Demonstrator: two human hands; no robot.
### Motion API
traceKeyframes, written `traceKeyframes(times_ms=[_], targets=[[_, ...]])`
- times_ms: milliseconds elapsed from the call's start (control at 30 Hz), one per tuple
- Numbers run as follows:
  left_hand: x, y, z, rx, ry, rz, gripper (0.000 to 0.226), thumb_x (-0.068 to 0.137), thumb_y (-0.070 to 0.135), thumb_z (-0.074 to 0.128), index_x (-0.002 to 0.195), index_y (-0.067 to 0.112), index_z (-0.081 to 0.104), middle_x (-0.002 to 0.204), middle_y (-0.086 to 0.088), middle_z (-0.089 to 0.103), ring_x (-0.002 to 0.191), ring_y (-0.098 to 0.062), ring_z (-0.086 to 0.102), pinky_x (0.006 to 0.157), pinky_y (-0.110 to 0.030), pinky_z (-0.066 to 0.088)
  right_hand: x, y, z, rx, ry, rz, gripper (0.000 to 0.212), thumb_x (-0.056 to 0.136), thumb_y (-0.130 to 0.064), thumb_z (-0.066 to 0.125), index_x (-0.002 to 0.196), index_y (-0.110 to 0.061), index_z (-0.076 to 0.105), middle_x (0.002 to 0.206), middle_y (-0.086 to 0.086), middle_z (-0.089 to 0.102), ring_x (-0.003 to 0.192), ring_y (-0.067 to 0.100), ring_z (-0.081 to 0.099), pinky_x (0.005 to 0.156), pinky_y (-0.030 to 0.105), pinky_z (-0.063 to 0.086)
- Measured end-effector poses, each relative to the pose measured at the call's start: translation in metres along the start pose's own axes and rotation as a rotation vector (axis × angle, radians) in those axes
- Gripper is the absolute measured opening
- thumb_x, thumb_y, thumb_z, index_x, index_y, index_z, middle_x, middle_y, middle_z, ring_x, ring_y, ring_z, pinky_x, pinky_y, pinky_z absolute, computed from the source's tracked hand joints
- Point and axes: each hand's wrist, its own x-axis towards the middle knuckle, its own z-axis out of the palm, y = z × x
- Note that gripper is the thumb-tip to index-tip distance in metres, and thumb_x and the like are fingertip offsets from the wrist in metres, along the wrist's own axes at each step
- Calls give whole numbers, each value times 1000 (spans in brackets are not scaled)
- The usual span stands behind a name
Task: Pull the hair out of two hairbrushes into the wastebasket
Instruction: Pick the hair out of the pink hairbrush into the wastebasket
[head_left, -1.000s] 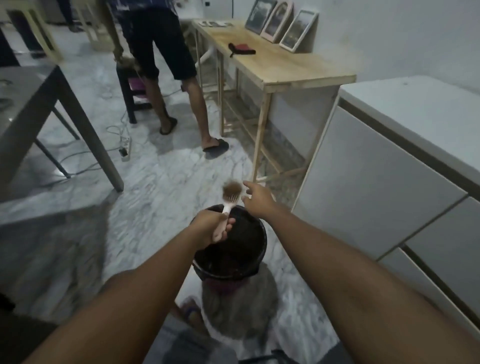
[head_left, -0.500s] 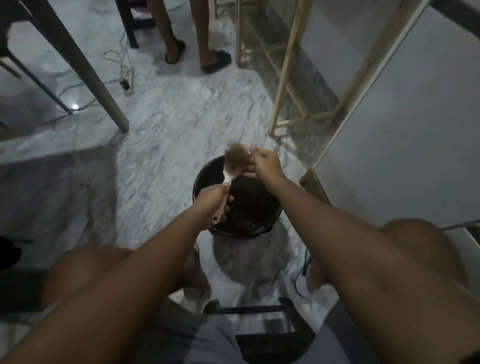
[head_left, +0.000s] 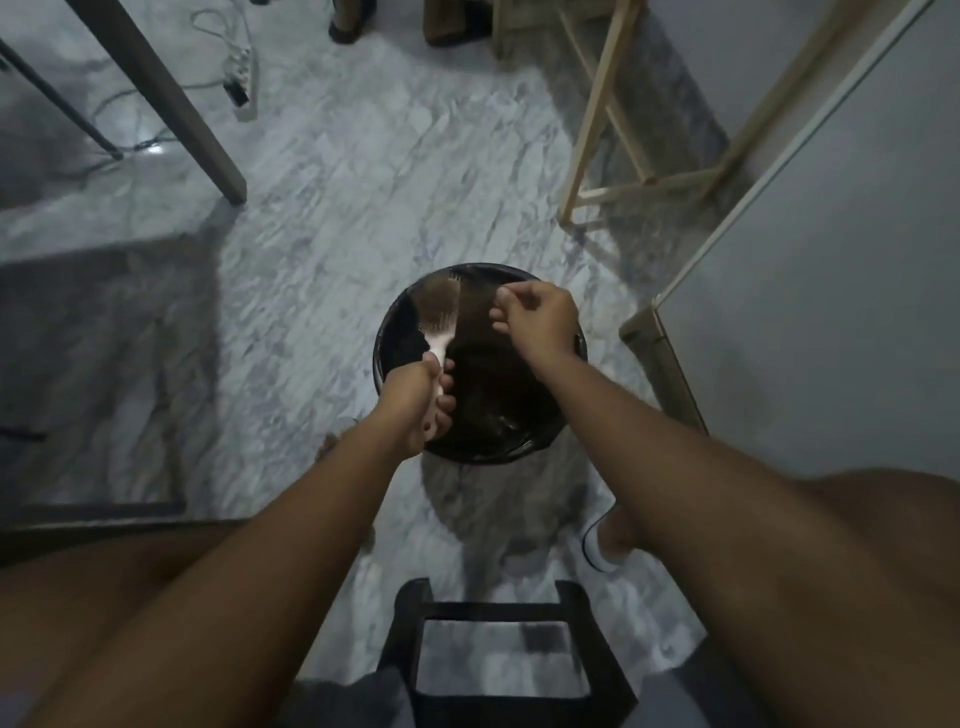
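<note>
A round black wastebasket (head_left: 519, 451) stands on the marble floor in front of me. My left hand (head_left: 415, 402) grips the handle of a pale hairbrush (head_left: 439, 322) held over the basket's left side, bristles up. My right hand (head_left: 537, 325) is just right of the brush head, and its fingers pinch a sheet of brown hair (head_left: 474, 312) that stretches from the bristles to the fingertips. Only one hairbrush is in view.
A dark stool (head_left: 493, 654) sits between my knees, near the bottom. A white cabinet (head_left: 831, 270) is close on the right, a wooden table frame (head_left: 613, 130) behind it. A grey table leg (head_left: 171, 104) and a power strip (head_left: 241, 83) lie at the upper left.
The camera has tilted down over the basket. My right hand has pulled away to the right of the brush head, drawing the clump of hair out from the bristles.
</note>
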Motion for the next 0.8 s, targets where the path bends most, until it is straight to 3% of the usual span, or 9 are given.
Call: traceKeyframes(times_ms=[200, 367, 433, 467, 533, 600, 700, 733, 800], targets=[[20, -20, 11, 10, 39, -40, 28, 106, 39, 37, 97, 20, 56, 67, 8, 46, 46, -7, 37, 38, -19, 28, -2, 17, -13, 134, 328, -192, 9, 98, -14, 61, 95, -7, 67, 84, 6, 70, 81, 18, 74, 63, 32, 63], [37, -30, 3, -126, 126, -92, 35, 108, 40, 30, 85, 21, 48, 65, 7, 41, 46, -7, 33, 39, -18, 26, 7, 30, -30, 322, 656, -61, 10, 103, -18, 50, 94, -17, 56, 86, 2, 66, 75, 13, 70, 62, 38, 63], [42, -33, -10, -117, 121, -91, 33, 108, 41, 31, 88, 21, 49, 65, 7, 41, 47, -8, 33, 40, -18, 26, 14, 39, -37, 52, 524, -34, 11, 100, -17, 50, 95, -22, 58, 90, 1, 67, 82, 18, 70, 76, 43, 62], [42, -34, -15, -84, 97, -94, 32, 107, 41, 32, 89, 22, 50, 66, 7, 41, 49, -8, 33, 40, -18, 27, 14, 45, -38, -174, 339, 15, 13, 98, -13, 51, 103, -19, 61, 100, 4, 68, 94, 23, 69, 89, 37, 57], [39, -36, -22, 1, 26, -97, 29, 107, 41, 34, 93, 23, 52, 70, 7, 42, 51, -9, 34, 42, -19, 29, 7, 53, -38, -564, -54, 145, 41, 92, -9, 54, 134, -9, 52, 129, 11, 60, 120, 29, 58, 95, 26, 43], [36, -36, -24, 79, -33, -81, 27, 106, 40, 36, 99, 22, 55, 72, 5, 44, 51, -10, 36, 44, -22, 32, 2, 50, -31, -521, -215, 191, 63, 92, -12, 54, 152, -12, 33, 148, 11, 47, 133, 28, 49, 100, 28, 40], [32, -35, -26, 155, -93, -21, 26, 105, 38, 41, 108, 20, 59, 76, 3, 50, 53, -12, 45, 46, -25, 41, -1, 43, -14, -250, -288, 178, 66, 98, -26, 53, 157, -27, 22, 154, 7, 41, 137, 25, 47, 105, 42, 48], [31, -34, -26, 178, -108, 4, 26, 105, 37, 42, 110, 19, 60, 78, 2, 53, 54, -13, 49, 47, -26, 43, -1, 40, -8, -221, -322, 187, 62, 99, -34, 53, 155, -26, 27, 146, 5, 50, 131, 23, 52, 101, 44, 52], [31, -31, -27, 216, -118, 60, 28, 105, 37, 44, 115, 17, 60, 83, 0, 61, 56, -14, 55, 47, -27, 43, -2, 36, -2, -218, -369, 174, 50, 100, -47, 48, 138, -14, 56, 118, 3, 68, 105, 20, 70, 81, 40, 62]])
